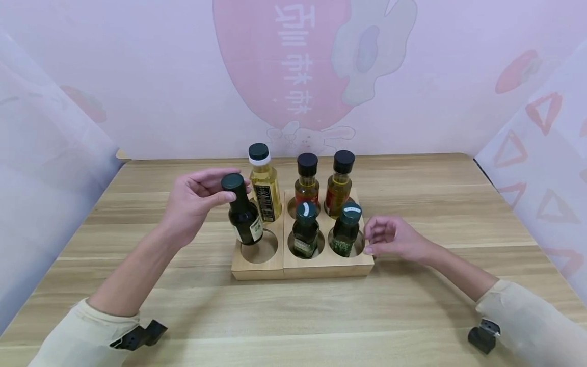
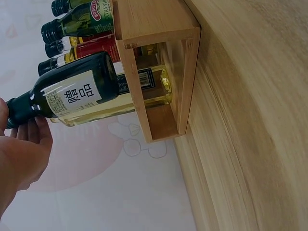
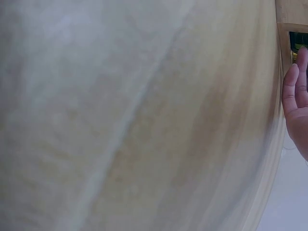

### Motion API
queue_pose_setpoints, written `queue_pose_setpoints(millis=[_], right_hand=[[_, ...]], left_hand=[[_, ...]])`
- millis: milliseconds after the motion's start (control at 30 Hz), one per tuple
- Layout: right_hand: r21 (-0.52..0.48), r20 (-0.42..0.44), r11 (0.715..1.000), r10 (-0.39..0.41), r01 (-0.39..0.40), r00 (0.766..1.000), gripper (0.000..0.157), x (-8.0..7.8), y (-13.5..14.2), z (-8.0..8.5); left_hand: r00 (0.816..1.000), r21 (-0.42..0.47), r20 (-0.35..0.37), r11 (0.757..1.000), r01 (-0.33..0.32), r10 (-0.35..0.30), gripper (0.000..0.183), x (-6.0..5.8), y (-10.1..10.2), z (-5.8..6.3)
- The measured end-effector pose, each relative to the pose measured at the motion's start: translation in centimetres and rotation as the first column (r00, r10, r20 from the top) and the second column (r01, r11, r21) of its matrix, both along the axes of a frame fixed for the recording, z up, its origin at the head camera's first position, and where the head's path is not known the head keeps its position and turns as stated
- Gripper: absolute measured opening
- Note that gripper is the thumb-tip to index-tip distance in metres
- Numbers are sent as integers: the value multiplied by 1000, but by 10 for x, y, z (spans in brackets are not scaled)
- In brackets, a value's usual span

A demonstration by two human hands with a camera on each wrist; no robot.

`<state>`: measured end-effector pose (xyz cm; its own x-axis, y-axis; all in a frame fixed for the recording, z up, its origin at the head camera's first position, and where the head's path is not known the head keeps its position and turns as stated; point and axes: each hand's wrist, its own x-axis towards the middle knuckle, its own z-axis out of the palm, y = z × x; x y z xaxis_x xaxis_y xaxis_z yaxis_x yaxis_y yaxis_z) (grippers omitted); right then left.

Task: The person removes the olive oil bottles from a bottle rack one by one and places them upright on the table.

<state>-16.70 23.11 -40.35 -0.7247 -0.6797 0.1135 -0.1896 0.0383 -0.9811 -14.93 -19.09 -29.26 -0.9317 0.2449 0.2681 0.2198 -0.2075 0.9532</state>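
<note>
My left hand pinches a dark glass bottle by its capped neck, thumb on the near side. Slightly tilted, the bottle hangs over the front-left round hole of a wooden bottle rack. In the left wrist view, the bottle's pale label faces the camera and its base is outside the rack's open-sided frame. At the rack's right end is my right hand, its fingers loosely bent and touching or very near the side; the wrist view shows only part of it.
A yellow oil bottle stands in the back-left of the rack. Two black-capped bottles fill the back row beside it. In front stand two dark green bottles. A printed cloth hangs behind the wooden table.
</note>
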Motion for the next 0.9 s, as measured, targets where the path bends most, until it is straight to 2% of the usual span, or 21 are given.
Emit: queue_pose_setpoints(millis=[300,500,900], right_hand=[[-9,9,1000,1,-1,1000,22,-1,0,-1],[4,13,1000,-8,8,1000,24,0,0,1],[10,12,1000,-11,11,1000,23,1,-1,1]], left_hand=[[999,31,-9,999,-34,35,35,-2,-6,-2],[996,61,-4,995,-84,84,32,-2,-10,-2],[993,107,-34,988,-112,116,29,-10,-22,-11]])
